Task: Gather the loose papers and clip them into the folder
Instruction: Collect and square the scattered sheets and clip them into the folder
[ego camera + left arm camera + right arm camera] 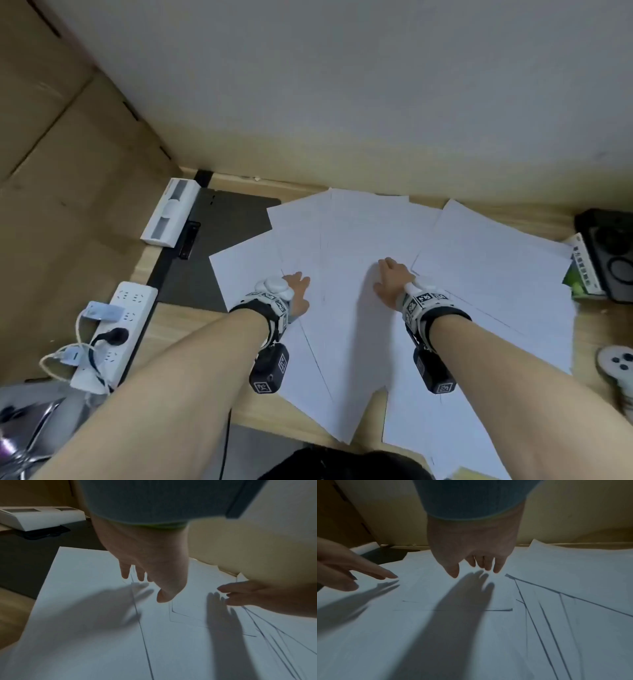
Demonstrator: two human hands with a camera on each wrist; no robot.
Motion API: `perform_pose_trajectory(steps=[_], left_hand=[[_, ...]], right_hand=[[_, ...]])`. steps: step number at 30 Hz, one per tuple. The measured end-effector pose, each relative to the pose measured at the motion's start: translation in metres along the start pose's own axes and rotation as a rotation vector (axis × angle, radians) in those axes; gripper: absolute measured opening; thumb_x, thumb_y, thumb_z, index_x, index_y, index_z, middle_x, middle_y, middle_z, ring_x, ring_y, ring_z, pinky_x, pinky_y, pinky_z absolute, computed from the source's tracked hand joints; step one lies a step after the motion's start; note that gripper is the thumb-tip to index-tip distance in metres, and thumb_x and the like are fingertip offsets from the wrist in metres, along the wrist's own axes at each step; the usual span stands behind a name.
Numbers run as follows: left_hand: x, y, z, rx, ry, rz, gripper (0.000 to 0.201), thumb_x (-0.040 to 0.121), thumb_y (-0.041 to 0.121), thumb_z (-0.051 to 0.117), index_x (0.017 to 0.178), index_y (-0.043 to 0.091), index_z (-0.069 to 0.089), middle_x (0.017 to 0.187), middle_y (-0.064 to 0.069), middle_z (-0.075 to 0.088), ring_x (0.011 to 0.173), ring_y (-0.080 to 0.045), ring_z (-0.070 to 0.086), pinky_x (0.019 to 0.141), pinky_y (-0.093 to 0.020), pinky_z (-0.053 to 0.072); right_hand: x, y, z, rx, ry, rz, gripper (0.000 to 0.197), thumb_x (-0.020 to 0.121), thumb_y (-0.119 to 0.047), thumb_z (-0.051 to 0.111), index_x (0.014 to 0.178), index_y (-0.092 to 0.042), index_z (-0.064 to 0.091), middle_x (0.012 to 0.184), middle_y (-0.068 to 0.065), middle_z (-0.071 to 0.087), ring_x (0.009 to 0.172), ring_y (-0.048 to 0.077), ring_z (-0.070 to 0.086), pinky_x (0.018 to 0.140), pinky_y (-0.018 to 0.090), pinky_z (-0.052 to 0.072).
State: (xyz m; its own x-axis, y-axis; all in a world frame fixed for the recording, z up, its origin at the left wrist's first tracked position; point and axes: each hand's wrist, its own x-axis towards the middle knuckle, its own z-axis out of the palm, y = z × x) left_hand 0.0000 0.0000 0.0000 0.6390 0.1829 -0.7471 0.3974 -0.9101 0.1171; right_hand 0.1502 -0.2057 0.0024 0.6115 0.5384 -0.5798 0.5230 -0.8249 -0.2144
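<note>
Papers [370,236] lie fanned in overlapping sheets over the middle and right of the wooden worktop [191,322], far edges near the wall, near corners hanging past the front edge. Folder [219,222] — dark, flat, its clip [189,239] along the left side — sits at far left, right part covered by the leftmost sheets. Left hand [297,291] is over the left sheets, fingers straight and spread, holding nothing; the left wrist view shows fingertips [124,573] just above the paper, shadow beneath, contact cannot be told. Right hand [390,277] is over the centre sheets, fingers extended and loosely together, also holding nothing — right wrist view shows fingertips [496,568] close over the sheet. The hands are apart, side by side. A white box [171,212] rests on the folder's far-left corner; power strip [116,329] with plugs at left; black device [613,253] and a small carton [582,270] at right edge.
</note>
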Motion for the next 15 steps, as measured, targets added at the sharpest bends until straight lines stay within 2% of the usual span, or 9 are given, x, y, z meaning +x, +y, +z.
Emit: perform_pose_trajectory(steps=[2, 5, 8, 12, 15], left_hand=[[0.004, -0.001, 0.0, 0.025, -0.027, 0.004, 0.065, 0.101, 0.025, 0.036, 0.156, 0.013, 0.004, 0.163, -0.008, -0.005, 0.151, -0.025, 0.002, 0.122, -0.037, 0.011], [0.018, -0.007, 0.004, 0.076, -0.05, -0.005, 0.067, 0.101, 0.027, 0.035, 0.156, 0.017, -0.001, 0.162, -0.002, -0.015, 0.151, -0.022, -0.007, 0.12, -0.038, 0.012], [0.022, -0.015, 0.007, 0.149, 0.05, -0.041, 0.066, 0.1, 0.027, 0.035, 0.156, 0.018, 0.001, 0.162, 0.0, -0.016, 0.151, -0.021, -0.006, 0.118, -0.041, 0.021], [0.029, -0.027, 0.008, 0.134, 0.157, -0.065, 0.065, 0.099, 0.026, 0.037, 0.155, 0.019, 0.005, 0.162, 0.0, -0.015, 0.151, -0.022, -0.003, 0.116, -0.042, 0.026], [0.03, -0.037, -0.001, 0.058, 0.211, -0.011, 0.063, 0.098, 0.029, 0.041, 0.154, 0.016, 0.014, 0.163, -0.003, -0.002, 0.15, -0.025, 0.008, 0.114, -0.043, 0.031]], right_hand=[[0.012, 0.005, -0.003, 0.012, 0.052, -0.016, 0.052, 0.092, -0.025, 0.046, 0.14, -0.01, 0.032, 0.149, 0.01, 0.031, 0.133, 0.033, 0.038, 0.097, 0.046, 0.045], [0.041, 0.01, 0.002, -0.039, 0.065, -0.089, 0.062, 0.096, -0.024, 0.044, 0.15, -0.008, 0.019, 0.162, 0.013, 0.013, 0.147, 0.032, 0.019, 0.111, 0.046, 0.037], [0.051, 0.013, 0.013, -0.048, 0.103, -0.146, 0.064, 0.097, -0.026, 0.04, 0.153, -0.004, 0.017, 0.163, 0.017, 0.008, 0.15, 0.035, 0.012, 0.116, 0.047, 0.029], [0.039, 0.011, 0.033, -0.027, 0.096, -0.215, 0.07, 0.092, -0.036, 0.022, 0.152, -0.002, 0.022, 0.162, 0.019, 0.017, 0.149, 0.037, 0.016, 0.116, 0.05, 0.029], [0.025, 0.004, 0.037, 0.035, 0.117, -0.283, 0.06, 0.093, -0.025, 0.044, 0.149, -0.005, 0.033, 0.16, 0.014, 0.025, 0.147, 0.035, 0.023, 0.115, 0.048, 0.032]])
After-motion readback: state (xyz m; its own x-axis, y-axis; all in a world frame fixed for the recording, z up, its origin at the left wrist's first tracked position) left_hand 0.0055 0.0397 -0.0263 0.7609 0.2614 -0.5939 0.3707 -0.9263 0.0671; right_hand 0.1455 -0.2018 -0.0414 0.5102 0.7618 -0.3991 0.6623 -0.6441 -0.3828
